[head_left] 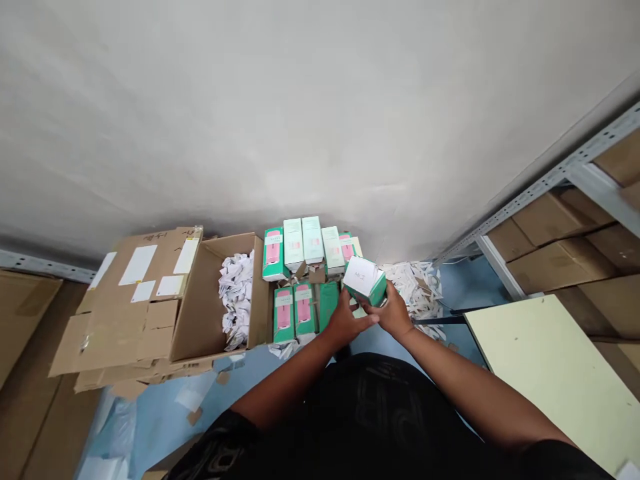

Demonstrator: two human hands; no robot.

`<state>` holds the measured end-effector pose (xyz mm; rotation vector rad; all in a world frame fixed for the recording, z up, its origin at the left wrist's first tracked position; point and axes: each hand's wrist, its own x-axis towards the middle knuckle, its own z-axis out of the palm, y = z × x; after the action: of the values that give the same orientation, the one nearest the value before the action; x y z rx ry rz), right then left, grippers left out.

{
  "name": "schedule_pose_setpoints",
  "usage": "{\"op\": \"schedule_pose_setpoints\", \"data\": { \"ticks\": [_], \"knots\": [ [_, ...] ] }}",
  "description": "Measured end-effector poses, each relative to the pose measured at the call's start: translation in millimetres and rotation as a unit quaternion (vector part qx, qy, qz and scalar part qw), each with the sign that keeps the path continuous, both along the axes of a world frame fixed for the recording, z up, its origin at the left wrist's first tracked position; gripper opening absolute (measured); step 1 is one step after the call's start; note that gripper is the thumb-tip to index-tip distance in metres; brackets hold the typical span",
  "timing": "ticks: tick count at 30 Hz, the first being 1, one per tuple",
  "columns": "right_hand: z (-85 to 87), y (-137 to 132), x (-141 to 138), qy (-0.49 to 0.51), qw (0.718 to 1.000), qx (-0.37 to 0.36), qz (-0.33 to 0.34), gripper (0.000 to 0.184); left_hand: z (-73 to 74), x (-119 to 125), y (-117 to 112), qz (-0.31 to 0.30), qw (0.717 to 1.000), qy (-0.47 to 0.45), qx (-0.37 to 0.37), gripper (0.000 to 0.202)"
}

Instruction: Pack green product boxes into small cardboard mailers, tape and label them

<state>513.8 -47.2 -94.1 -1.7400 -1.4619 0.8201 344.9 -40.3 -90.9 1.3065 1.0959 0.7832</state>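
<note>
Between my two hands is a green and white product box (363,275), its white end facing up. My left hand (346,321) grips it from the lower left, and my right hand (393,312) is wrapped round its right side. Just left of the hands stand several similar boxes in two rows: pale green ones (313,239) at the back and green ones with a pink picture (283,308) in front. Farther left, an open cardboard carton (200,317) holds a heap of white paper scraps (237,293).
Flattened cardboard (133,320) with white labels lies left of the carton. Shredded paper (413,283) is piled on the blue floor (185,413) to the right. A pale tabletop (555,373) and a metal shelf rack (580,167) with brown cartons stand at the right.
</note>
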Motion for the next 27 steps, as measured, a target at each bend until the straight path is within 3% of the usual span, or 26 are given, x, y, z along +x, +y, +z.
{"op": "schedule_pose_setpoints", "data": {
  "ticks": [2,5,8,11,13,15,18,21,23,25,27],
  "knots": [
    [3.4,-17,21,-0.013,0.999,0.045,-0.002,0.060,13.1,44,-5,0.050,0.999,0.013,0.012,0.090],
    [6.3,-50,74,-0.006,0.996,0.086,0.020,0.074,31.7,95,-1,0.020,0.998,0.056,0.026,0.076],
    [4.4,-87,150,0.055,0.997,0.043,0.022,0.076,37.3,142,6,-0.118,0.993,0.024,0.014,0.068],
    [2.0,-130,232,0.132,0.990,-0.010,-0.055,0.078,33.0,205,5,-0.282,0.959,-0.018,-0.016,0.061],
    [5.5,-161,280,0.185,0.981,-0.022,-0.059,0.083,31.5,257,-4,-0.378,0.925,-0.027,-0.028,0.060],
    [14.0,-193,319,0.252,0.967,-0.038,-0.019,0.081,34.6,309,-17,-0.477,0.878,-0.026,-0.038,0.058],
    [28.0,-240,361,0.356,0.931,-0.076,-0.001,0.070,48.9,382,-40,-0.624,0.779,-0.014,-0.052,0.056],
    [30.6,-282,384,0.409,0.906,-0.103,-0.034,0.050,67.2,444,-61,-0.731,0.679,0.007,-0.067,0.065],
    [24.6,-306,392,0.409,0.903,-0.110,-0.077,0.035,74.9,482,-73,-0.775,0.626,0.024,-0.079,0.075],
    [15.4,-325,396,0.395,0.902,-0.099,-0.142,0.029,75.3,514,-83,-0.803,0.588,0.033,-0.093,0.080],
    [5.2,-339,399,0.371,0.899,-0.073,-0.221,0.032,68.0,538,-93,-0.810,0.578,0.024,-0.095,0.078]
  ]
}}
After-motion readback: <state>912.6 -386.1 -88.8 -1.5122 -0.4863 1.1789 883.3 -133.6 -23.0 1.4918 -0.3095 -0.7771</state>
